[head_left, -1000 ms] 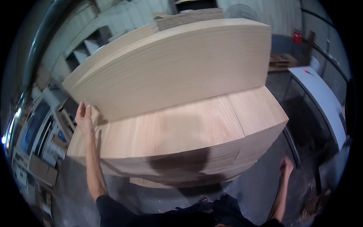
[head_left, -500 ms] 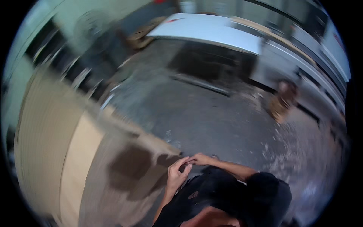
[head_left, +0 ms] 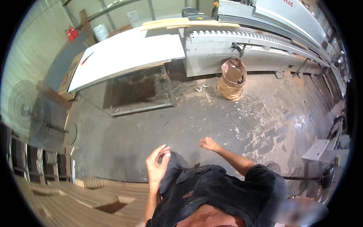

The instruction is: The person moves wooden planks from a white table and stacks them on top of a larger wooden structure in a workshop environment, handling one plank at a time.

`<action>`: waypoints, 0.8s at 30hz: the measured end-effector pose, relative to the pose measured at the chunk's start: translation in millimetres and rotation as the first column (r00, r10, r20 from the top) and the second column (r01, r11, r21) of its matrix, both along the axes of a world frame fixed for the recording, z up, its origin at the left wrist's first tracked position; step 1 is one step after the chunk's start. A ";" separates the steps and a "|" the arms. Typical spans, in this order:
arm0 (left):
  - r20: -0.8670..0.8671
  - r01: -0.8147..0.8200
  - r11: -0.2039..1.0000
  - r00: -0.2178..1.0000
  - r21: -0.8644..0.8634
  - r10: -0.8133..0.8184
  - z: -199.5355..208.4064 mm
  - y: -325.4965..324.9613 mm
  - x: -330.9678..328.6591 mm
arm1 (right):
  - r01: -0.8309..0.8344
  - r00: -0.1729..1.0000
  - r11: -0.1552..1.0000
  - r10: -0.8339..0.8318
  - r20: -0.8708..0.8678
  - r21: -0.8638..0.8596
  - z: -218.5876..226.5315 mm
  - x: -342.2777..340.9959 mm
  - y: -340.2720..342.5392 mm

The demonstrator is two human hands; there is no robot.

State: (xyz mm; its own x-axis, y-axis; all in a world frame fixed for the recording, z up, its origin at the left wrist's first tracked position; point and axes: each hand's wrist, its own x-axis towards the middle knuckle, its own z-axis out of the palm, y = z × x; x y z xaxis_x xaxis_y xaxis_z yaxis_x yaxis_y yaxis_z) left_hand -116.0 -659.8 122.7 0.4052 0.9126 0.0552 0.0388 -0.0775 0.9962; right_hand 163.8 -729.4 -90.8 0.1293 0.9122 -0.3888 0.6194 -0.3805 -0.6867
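My left hand (head_left: 157, 164) is raised in front of my body, fingers loosely bent and thumb apart, with nothing seen between them. To its right, my right hand (head_left: 208, 143) reaches out over the grey floor (head_left: 181, 121), its fingers curled in and partly hidden, so whatever they may hold does not show. The two hands are apart, and neither touches anything around it. Beyond them stands a white-topped table (head_left: 128, 60) on a metal frame, with a small orange-and-dark tool (head_left: 86, 59) lying on top.
A long grey machine (head_left: 257, 56) runs along the back right, with a brown sack (head_left: 231, 81) of scraps before it. Stacked boards (head_left: 94, 200) lie at the lower left, near a standing fan (head_left: 26, 108). Dust and chips litter the right-hand floor.
My view has swung left to right, bringing the table and machine nearer and the board stack to the lower left. My hands, touching before, have separated.
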 end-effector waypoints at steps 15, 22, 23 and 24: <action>0.007 -0.098 0.969 0.995 -0.229 0.103 -49.6 440.6 -2.0 | 0.671 0.590 0.717 -0.360 -0.723 0.190 80.3 36.9 301.3; 0.047 -0.122 0.955 0.989 -0.269 0.139 -76.4 660.4 70.6 | 0.927 0.266 0.340 -0.293 -0.918 0.160 160.0 124.9 464.2; 0.050 -0.091 0.961 0.993 -0.261 0.107 -79.1 691.6 86.4 | 0.951 0.223 0.280 -0.322 -0.920 0.133 160.6 141.0 486.1; -0.002 -0.076 0.967 0.997 -0.245 0.077 -68.8 710.4 109.8 | 0.956 0.221 0.259 -0.324 -0.920 0.138 158.3 161.2 503.0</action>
